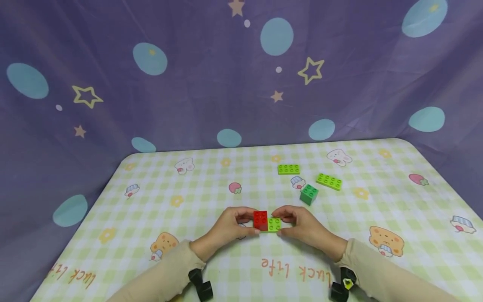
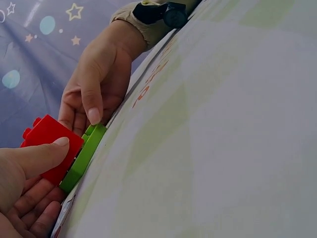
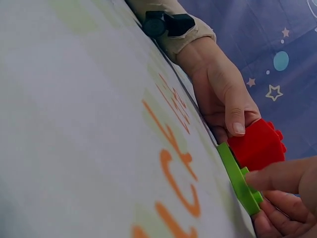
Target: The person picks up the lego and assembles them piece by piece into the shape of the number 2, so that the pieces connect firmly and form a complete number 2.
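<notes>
Sleeves (image 1: 385,268) slant inward from the bottom corners of the head view, both wrists angled toward lower centre. There we see the left hand (image 1: 226,226) gripping the red block (image 1: 260,221), which sits over the left half of the light-green plate (image 1: 274,225); the right hand (image 1: 305,226) pinches the plate's other end. We judge good seating calls for a level plate and even downward pressure.

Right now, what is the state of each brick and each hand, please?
Held plate: light green, right-half studs bare.
Red block: studs up, on held plate's left half; full seating unclear.
Left hand: grip on red block.
Right hand: grip on held plate's right end.
Dark green block: loose, studs up.
Far plate: loose, studs up.
Rightmost plate: loose, studs up.
</notes>
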Available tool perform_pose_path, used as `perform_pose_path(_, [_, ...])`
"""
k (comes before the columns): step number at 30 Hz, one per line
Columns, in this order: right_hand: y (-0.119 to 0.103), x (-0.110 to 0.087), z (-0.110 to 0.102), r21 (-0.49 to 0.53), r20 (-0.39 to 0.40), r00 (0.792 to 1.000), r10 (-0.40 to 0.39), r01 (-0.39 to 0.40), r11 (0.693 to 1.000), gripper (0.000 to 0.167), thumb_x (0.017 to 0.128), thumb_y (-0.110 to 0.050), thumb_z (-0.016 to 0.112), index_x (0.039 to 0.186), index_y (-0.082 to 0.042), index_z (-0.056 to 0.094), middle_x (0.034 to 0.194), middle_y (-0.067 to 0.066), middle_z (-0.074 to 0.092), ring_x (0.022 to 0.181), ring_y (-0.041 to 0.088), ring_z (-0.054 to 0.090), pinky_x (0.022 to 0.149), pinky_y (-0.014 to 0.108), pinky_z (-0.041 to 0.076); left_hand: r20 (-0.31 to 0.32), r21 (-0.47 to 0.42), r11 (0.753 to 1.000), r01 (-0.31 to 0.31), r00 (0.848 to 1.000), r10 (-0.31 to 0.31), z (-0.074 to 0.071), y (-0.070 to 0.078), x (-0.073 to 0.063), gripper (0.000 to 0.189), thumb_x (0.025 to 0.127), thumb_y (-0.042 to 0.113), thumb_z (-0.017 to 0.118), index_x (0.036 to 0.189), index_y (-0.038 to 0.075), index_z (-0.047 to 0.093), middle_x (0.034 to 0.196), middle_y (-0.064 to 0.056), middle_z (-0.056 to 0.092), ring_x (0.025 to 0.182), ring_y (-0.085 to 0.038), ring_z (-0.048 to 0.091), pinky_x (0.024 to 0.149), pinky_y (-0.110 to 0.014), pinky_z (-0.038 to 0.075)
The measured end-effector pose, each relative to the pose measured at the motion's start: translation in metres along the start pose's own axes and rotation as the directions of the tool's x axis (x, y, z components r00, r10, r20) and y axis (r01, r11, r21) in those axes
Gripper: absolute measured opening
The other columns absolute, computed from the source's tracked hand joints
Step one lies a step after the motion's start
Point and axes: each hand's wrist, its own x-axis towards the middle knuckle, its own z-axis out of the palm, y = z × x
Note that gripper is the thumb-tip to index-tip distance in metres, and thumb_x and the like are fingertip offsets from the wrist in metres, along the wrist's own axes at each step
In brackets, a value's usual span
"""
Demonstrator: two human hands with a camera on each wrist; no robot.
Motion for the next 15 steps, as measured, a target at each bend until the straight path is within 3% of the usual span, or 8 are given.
perform_pose_path(9, [-0.004,-0.004,-0.021,-0.006,0.0,1.0,-0.008,0.008,1.0,0.039,0.081,-0.006,0.072,0.117,0.002,0.06,0.117,0.015,0.062,0.111,0.03,0.057,0.093,0.032,0.047,-0.004,-0.002,1.0,0.012,1.0,-0.012,-0.001,-0.001,0.001,0.04,0.074,0.006,0.079,0.112,0.0,0.067,0.108,-0.012,0.069,0.094,-0.017,0.066,0.089,-0.033,0.05])
perform_pose_path(15, [-0.01,-0.014,-0.049,0.006,-0.073,0.995,-0.074,0.075,0.997,0.033,0.084,-0.001,0.066,0.115,0.008,0.059,0.107,0.023,0.064,0.096,0.027,0.062,0.083,0.025,0.05,-0.009,-0.005,1.0,0.024,1.0,-0.024,0.0,-0.001,0.0,0.039,0.074,0.006,0.079,0.111,0.0,0.068,0.107,-0.012,0.069,0.091,-0.017,0.066,0.088,-0.031,0.05])
